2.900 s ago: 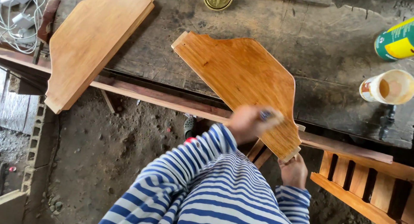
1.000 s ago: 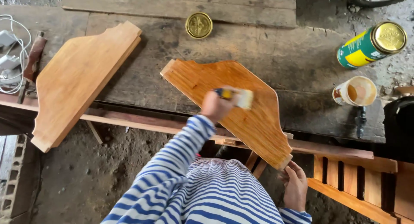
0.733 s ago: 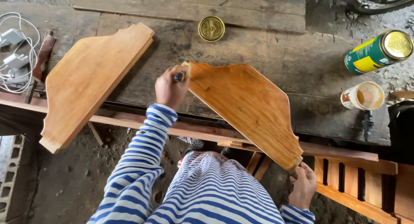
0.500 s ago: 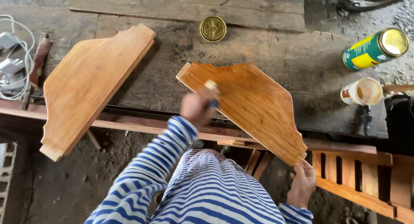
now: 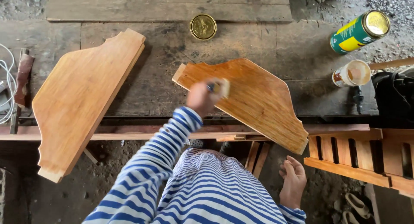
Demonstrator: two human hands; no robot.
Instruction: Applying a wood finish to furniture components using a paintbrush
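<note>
A glossy orange-brown shaped wooden board lies slanted across the front edge of the dark workbench, its near end jutting over the edge. My left hand, in a blue-and-white striped sleeve, grips a small brush whose pale bristles rest on the board's upper left part. Below the board's near end, my right hand hangs with fingers apart, not touching the wood.
A second, duller shaped board lies at the left. A round gold lid, a green and yellow can and an open cup of finish sit on the bench. A slatted wooden piece stands at the right.
My left hand has swept the brush back and forth along the board and is now near its upper left. My right hand has let go of the board's near end and dropped below it.
</note>
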